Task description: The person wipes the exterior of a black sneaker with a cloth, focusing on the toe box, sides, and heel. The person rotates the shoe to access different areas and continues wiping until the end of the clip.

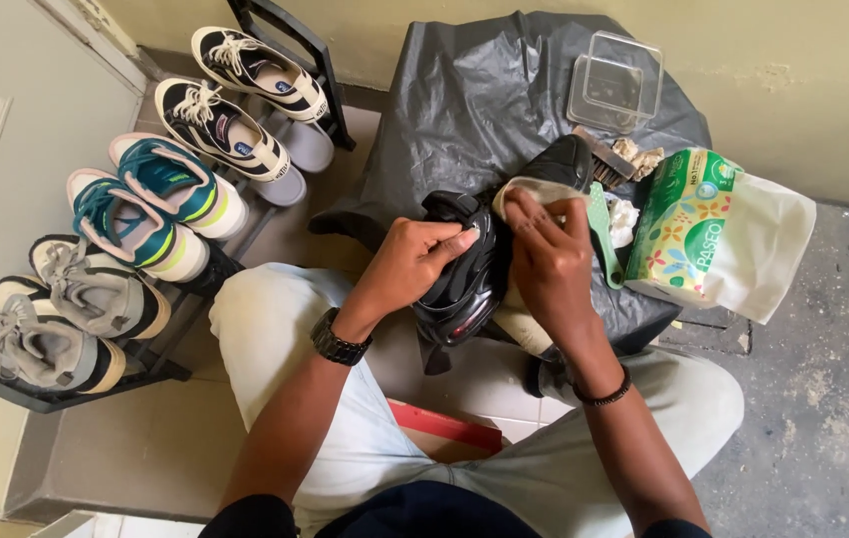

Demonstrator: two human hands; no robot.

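A black shoe (pixel 469 284) with a glossy upper lies in front of me, over a small table draped in black plastic (pixel 484 90). My left hand (pixel 414 264) grips the shoe's heel side, a dark watch on the wrist. My right hand (pixel 549 254) presses a pale cloth or tissue (pixel 529 189) against the shoe's side near the toe. A green-handled brush (pixel 601 224) lies just right of my right hand, partly hidden by it.
A green and white tissue pack (pixel 718 229) sits at the right. A clear plastic box (pixel 615 82) stands at the back, crumpled tissues (pixel 636 156) beside it. A black shoe rack (pixel 160 349) on the left holds several sneakers (pixel 155 204). A red-edged box (pixel 444 428) lies between my legs.
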